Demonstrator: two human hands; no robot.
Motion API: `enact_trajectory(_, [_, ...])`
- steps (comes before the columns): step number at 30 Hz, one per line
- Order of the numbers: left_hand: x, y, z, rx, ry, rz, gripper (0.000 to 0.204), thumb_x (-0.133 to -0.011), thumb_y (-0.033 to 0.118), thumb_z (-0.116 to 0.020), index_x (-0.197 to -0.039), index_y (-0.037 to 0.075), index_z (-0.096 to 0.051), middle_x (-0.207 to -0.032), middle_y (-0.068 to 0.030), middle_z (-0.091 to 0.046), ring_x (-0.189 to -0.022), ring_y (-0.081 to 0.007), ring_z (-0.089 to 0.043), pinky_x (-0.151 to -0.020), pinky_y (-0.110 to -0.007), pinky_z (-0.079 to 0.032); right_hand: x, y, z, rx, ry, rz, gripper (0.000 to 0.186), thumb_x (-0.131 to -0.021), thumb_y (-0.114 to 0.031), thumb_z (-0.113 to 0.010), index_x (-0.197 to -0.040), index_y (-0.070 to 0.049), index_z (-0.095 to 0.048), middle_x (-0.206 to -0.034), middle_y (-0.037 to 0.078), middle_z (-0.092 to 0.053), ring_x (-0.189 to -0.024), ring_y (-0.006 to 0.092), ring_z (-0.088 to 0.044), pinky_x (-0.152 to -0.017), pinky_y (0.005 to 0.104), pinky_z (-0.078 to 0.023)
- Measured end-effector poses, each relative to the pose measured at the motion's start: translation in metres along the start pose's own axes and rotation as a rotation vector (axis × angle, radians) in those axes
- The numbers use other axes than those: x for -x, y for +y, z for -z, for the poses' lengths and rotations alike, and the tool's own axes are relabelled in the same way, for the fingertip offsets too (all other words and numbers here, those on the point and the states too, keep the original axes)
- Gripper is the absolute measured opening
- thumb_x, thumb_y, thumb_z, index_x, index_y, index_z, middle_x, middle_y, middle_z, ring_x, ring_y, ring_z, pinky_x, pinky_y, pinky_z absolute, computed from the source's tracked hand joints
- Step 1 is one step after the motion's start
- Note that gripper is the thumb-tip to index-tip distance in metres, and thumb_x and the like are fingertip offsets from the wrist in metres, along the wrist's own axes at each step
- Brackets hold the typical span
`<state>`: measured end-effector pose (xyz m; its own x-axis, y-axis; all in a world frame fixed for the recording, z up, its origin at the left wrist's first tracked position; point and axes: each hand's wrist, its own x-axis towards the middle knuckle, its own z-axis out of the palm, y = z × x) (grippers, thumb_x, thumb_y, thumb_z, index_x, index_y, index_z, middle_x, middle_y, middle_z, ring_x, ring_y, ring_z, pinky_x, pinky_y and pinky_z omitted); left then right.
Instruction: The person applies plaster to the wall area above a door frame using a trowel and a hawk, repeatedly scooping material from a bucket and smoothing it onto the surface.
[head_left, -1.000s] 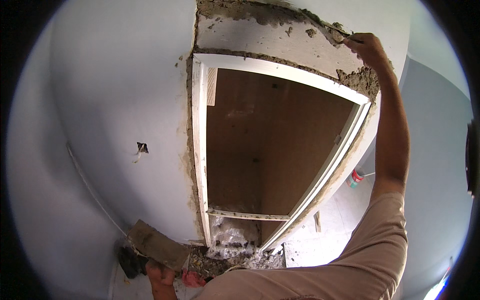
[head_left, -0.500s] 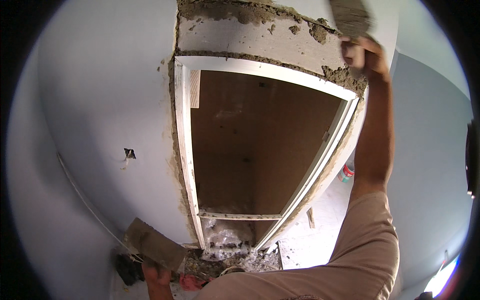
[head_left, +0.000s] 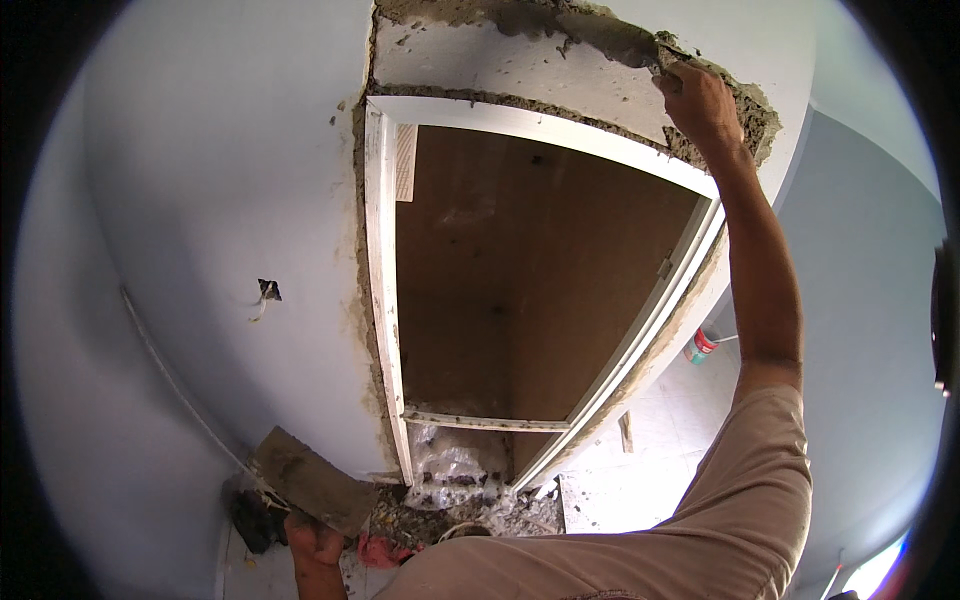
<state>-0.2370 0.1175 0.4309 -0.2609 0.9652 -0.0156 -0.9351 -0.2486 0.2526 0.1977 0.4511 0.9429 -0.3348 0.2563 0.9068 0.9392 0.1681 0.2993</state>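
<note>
My right hand (head_left: 702,104) is raised to the wall above the right end of a white door frame (head_left: 540,128). Its fingers are closed round a trowel, which the hand mostly hides; the blade was plain to see half a second ago. Rough wet mortar (head_left: 612,40) lies along the gap above a pale lintel (head_left: 480,62), close by the hand. Low at the left, my left hand (head_left: 314,545) grips a flat rectangular mortar board (head_left: 312,480) from below. The board's face is coated grey-brown.
A wall socket hole (head_left: 268,290) with loose wire is left of the doorway. A crossbar (head_left: 485,422) spans the frame low down. Rubble and plastic sheeting (head_left: 455,465) cover the floor there. A red and green bucket (head_left: 702,345) stands at right.
My right hand has come down from above with the trowel, onto the mortar at the top right. The mortar strip there looks fuller and smoother. My left hand and the board stay nearly still.
</note>
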Motion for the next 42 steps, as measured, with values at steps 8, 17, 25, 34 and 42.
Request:
enact_trajectory(8, [-0.002, -0.002, 0.000, 0.034, 0.025, -0.006, 0.042, -0.099, 0.025, -0.051, -0.135, 0.003, -0.053, -0.137, -0.0148, -0.055, -0.125, -0.0354, -0.053, -0.108, -0.056, -0.040, -0.018, -0.022, -0.021, 0.150, 0.147, -0.020, 0.023, -0.092, -0.026, -0.060, -0.105, -0.010, -0.068, -0.107, 0.010, -0.066, -0.100, 0.0351, -0.066, -0.084, 0.0471, -0.054])
enact_trajectory(17, [-0.001, 0.001, -0.004, -0.026, 0.038, 0.012, 0.042, -0.098, 0.027, -0.054, -0.134, 0.005, -0.053, -0.136, -0.0125, -0.056, -0.124, -0.0334, -0.054, -0.107, -0.054, -0.042, -0.024, -0.030, -0.035, 0.140, 0.254, 0.004, 0.023, -0.088, -0.028, -0.066, -0.105, -0.012, -0.065, -0.104, 0.007, -0.064, -0.097, 0.0336, -0.065, -0.079, 0.0462, -0.054])
enact_trajectory(25, [-0.001, -0.001, 0.013, -0.013, 0.095, -0.011, 0.039, -0.097, 0.022, -0.056, -0.132, 0.005, -0.054, -0.132, -0.0129, -0.058, -0.121, -0.0337, -0.056, -0.104, -0.054, -0.044, -0.031, -0.054, -0.038, 0.152, 0.236, -0.017, 0.023, -0.088, -0.027, -0.066, -0.106, -0.012, -0.064, -0.103, 0.006, -0.063, -0.101, 0.0312, -0.064, -0.081, 0.0450, -0.054])
enact_trajectory(34, [-0.003, 0.002, 0.024, -0.022, 0.092, -0.009, 0.041, -0.096, 0.025, -0.058, -0.132, 0.005, -0.054, -0.133, -0.0128, -0.058, -0.121, -0.0348, -0.055, -0.104, -0.055, -0.044, -0.036, -0.060, -0.042, 0.157, 0.233, -0.022, 0.022, -0.088, -0.024, -0.065, -0.108, -0.013, -0.065, -0.106, 0.006, -0.064, -0.106, 0.0294, -0.062, -0.085, 0.0448, -0.053])
enact_trajectory(42, [-0.009, 0.002, 0.025, -0.055, 0.133, -0.017, 0.042, -0.098, 0.026, -0.056, -0.133, 0.005, -0.053, -0.135, -0.0130, -0.057, -0.123, -0.0340, -0.054, -0.105, -0.056, -0.043, -0.031, -0.062, -0.039, 0.106, 0.262, -0.074, 0.022, -0.090, -0.027, -0.065, -0.107, -0.014, -0.067, -0.111, 0.007, -0.065, -0.107, 0.0317, -0.062, -0.086, 0.0463, -0.052])
